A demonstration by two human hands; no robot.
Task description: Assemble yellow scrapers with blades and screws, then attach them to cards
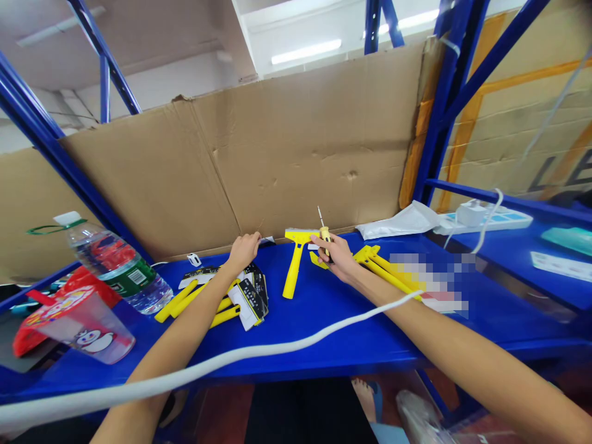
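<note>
My right hand (341, 258) is wrapped round a small screwdriver (326, 237), its tip pointing up. The fingertips of that hand also reach the head of a yellow scraper (293, 268), whose handle hangs toward me. My left hand (245, 250) is at the back of the blue shelf with its fingers closed together. A small dark and white piece (267, 240) lies by its fingertips; whether the hand grips it is unclear. Under my left forearm are several yellow scrapers (226, 316) with black-and-white cards (252, 299). More yellow scrapers (386, 271) lie right of my right hand.
A large water bottle (123, 268) and a plastic cup (87, 333) stand on the left. A white cable (277, 346) crosses in front of my forearms. Cardboard (296, 154) walls the back. A white plastic bag (400, 221) and a power strip (502, 221) lie at right.
</note>
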